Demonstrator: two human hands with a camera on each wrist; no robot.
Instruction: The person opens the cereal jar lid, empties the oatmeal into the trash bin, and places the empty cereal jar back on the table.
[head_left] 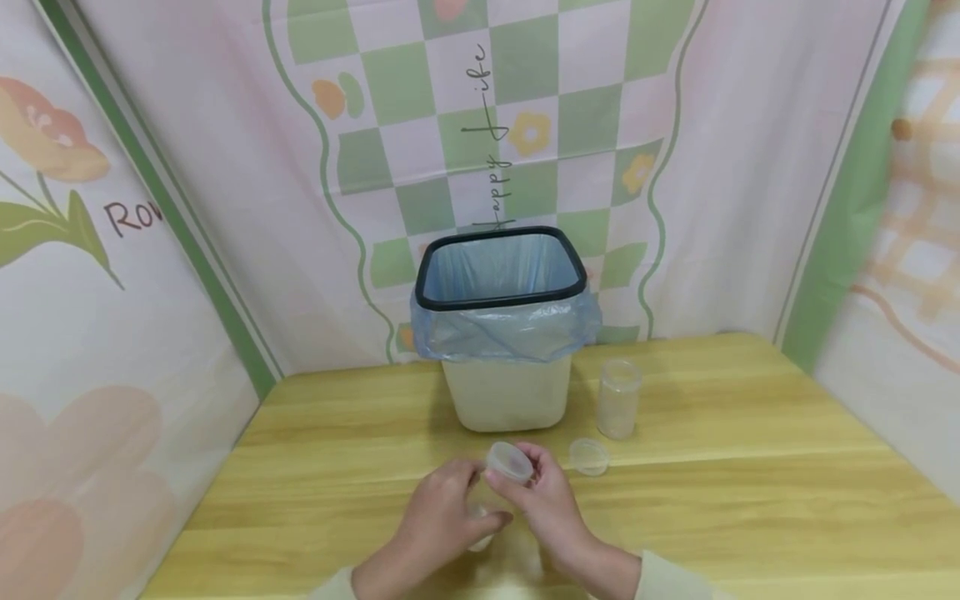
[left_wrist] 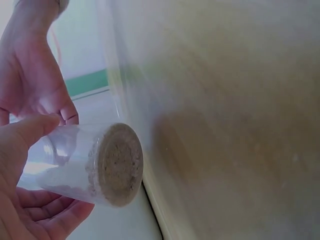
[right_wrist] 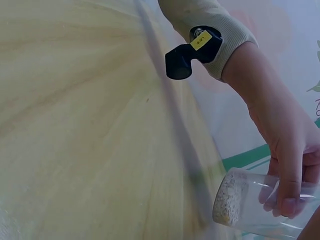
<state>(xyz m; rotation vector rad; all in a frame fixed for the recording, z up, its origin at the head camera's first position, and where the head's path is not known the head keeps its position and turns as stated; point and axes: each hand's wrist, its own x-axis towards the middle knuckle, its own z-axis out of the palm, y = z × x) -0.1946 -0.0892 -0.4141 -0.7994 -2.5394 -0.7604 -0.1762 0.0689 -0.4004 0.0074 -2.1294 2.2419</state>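
A clear jar [left_wrist: 75, 160] with a layer of greyish, grainy matter at its base is held in my left hand [head_left: 442, 512], fingers and thumb around its side. My right hand [head_left: 551, 500] pinches a round translucent lid [head_left: 510, 461] by its edge, above the jar's mouth end. Whether lid and jar touch cannot be told. In the right wrist view, the grains [right_wrist: 230, 200] show pale and speckled through the jar wall. Most of the jar is hidden by my left hand in the head view.
A pale bin [head_left: 510, 396] with a black rim and blue bag [head_left: 502, 333] stands at the back of the wooden table [head_left: 337, 467]. To its right is another clear jar [head_left: 618, 400], upright, with a loose round lid [head_left: 589, 457] lying before it. Printed curtains surround the table.
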